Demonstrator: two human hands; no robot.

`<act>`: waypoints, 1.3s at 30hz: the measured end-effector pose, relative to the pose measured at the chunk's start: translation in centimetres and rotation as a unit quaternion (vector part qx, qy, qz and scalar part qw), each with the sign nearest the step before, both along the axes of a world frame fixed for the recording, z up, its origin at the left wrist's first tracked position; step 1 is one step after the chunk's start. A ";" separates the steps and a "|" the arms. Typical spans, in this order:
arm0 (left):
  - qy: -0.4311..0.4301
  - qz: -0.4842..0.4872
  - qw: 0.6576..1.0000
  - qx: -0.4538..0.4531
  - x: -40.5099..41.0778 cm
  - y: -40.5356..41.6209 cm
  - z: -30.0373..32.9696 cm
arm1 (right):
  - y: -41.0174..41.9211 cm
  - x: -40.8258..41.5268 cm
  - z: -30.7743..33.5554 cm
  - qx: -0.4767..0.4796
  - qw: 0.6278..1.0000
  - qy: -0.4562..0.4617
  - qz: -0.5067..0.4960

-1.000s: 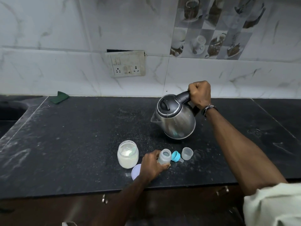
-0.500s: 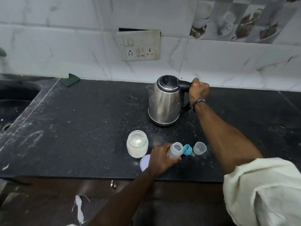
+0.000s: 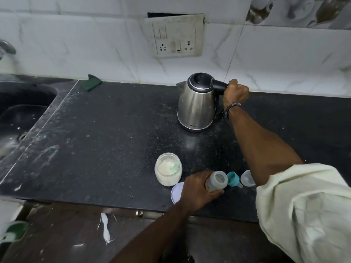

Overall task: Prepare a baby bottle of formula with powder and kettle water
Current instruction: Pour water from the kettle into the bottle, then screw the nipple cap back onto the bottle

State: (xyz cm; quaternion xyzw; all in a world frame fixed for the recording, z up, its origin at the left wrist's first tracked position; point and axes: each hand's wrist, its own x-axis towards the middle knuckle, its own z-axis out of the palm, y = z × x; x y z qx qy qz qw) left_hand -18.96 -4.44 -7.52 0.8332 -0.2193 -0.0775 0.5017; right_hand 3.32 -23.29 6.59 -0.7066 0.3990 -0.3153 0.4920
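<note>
Both hands grasp: right kettle, left bottle (jar beside)

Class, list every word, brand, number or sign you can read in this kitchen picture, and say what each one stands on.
Kettle: a small line of print low on the steel body, too small and blurred to read.
Switch and socket plate: no lettering can be made out.
Powder jar, baby bottle and the patterned wall tiles: no readable text.
So nothing here can be quoted.
</note>
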 end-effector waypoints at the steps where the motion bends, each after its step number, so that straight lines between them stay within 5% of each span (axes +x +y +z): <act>1: 0.000 0.002 1.000 -0.003 0.0 0.0 -0.1 | 0.0 0.3 -0.1 -0.002 1.000 0.004 0.003; 30: -0.017 0.006 1.000 -0.009 -0.2 -0.1 0.1 | -0.7 2.9 0.8 0.045 0.998 0.035 0.041; 36: 0.007 0.006 0.999 -0.037 -0.2 -0.2 -0.3 | 0.5 -3.2 -0.1 -0.052 0.990 -0.134 -0.004; 39: 0.001 0.009 0.999 -0.038 -0.2 -0.3 -0.5 | 0.7 -7.3 -0.7 -0.098 0.985 -0.120 0.077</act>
